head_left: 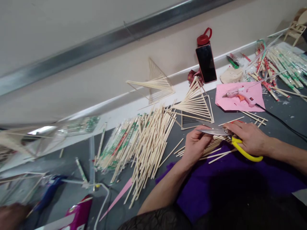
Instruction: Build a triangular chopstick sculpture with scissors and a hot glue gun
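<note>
My right hand (pixel 250 137) is closed around a pair of scissors (pixel 246 151) near the pivot, its yellow handle loop sticking out below. The scissors' blades point left, across the fingers of my left hand (pixel 195 145). Those fingers are curled together; what they pinch, if anything, is hidden by the blade. Beneath both hands lie loose chopsticks (pixel 216 151), partly over a purple cloth (pixel 203 195). Just beyond my left hand stands a twisted frame of chopsticks (pixel 195 103).
A large chopstick pile (pixel 151 143) lies left, beside wrapped chopsticks (pixel 120 145). A pink glue gun (pixel 242 95) rests on pink paper (pixel 222 100), its cord trailing right. Behind stand a phone (pixel 206 64) and red-capped bottle (pixel 203 39). Another person's hand (pixel 14 215) is near a blue glue gun (pixel 49 193).
</note>
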